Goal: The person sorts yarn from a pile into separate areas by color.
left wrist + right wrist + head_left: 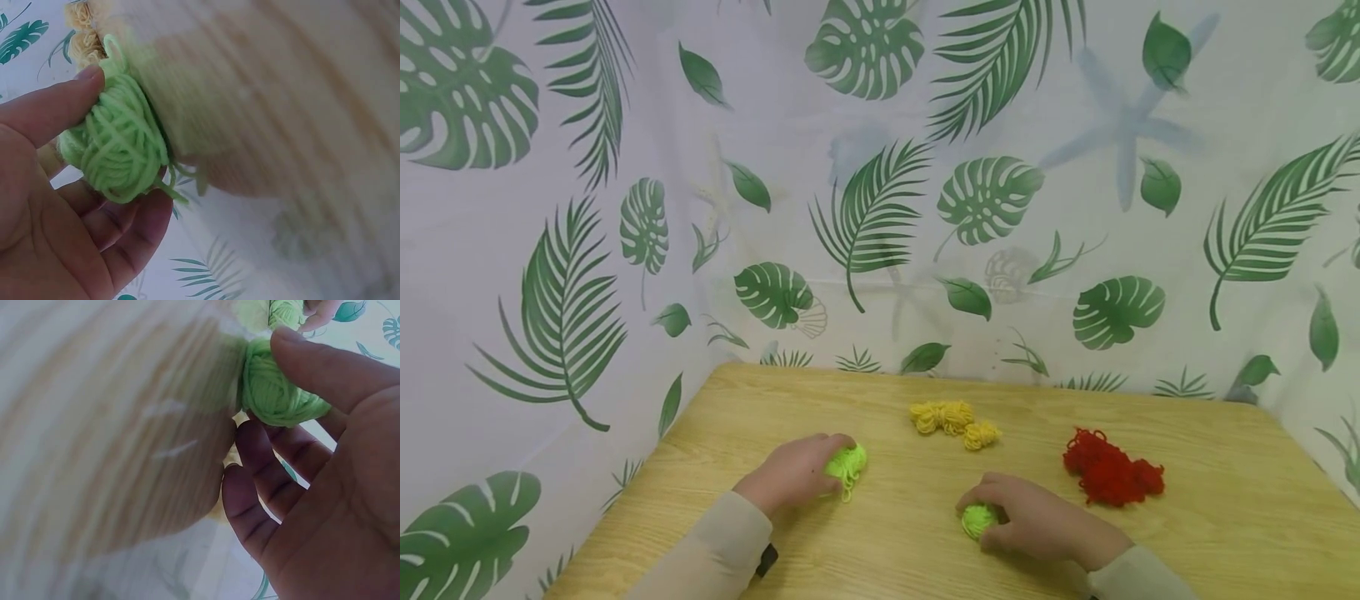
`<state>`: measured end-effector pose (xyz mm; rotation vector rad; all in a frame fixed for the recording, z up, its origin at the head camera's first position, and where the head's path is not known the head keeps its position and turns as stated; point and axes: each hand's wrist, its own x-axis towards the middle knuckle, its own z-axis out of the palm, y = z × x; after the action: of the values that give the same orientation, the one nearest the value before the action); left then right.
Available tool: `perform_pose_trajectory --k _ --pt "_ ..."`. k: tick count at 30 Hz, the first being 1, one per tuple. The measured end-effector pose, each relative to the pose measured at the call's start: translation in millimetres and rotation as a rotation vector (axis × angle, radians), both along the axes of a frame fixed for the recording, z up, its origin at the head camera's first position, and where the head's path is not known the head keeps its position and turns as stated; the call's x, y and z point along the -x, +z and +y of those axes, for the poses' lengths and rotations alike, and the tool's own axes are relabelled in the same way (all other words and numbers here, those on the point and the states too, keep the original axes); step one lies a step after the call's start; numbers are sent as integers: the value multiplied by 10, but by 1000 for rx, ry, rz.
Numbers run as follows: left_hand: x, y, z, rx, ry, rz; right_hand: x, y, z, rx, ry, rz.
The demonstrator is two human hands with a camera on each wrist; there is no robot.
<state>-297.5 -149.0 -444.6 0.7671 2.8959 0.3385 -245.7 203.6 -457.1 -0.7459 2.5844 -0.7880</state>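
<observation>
On the left of the table my left hand (797,473) grips a bright green yarn bundle (848,463), thumb on one side and fingers curled on the other. In the left wrist view that yarn bundle (122,137) touches the tabletop, with loose strands trailing at its end. To the right, my right hand (1030,518) holds a smaller green yarn ball (978,522) between thumb and fingers. The right wrist view has this yarn ball (278,387) against the wood, the thumb over it and the lower fingertips touching the table.
Two yellow yarn bundles (942,417) lie farther back, near the table's middle. A red yarn heap (1112,471) sits beyond my right hand. The wooden table (775,400) meets a leaf-printed cloth (880,325) at its back and left edges.
</observation>
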Motion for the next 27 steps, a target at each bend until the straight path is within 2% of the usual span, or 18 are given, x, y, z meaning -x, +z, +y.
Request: perform_pose_trajectory --k 13,20,27 --pt "-12 6 -6 -25 18 -40 -20 40 -77 -21 -40 21" --pt "-36 54 -28 -40 39 -48 60 77 -260 -28 -72 37" --pt "-64 72 -117 -69 67 -50 161 131 -538 -25 -37 100"
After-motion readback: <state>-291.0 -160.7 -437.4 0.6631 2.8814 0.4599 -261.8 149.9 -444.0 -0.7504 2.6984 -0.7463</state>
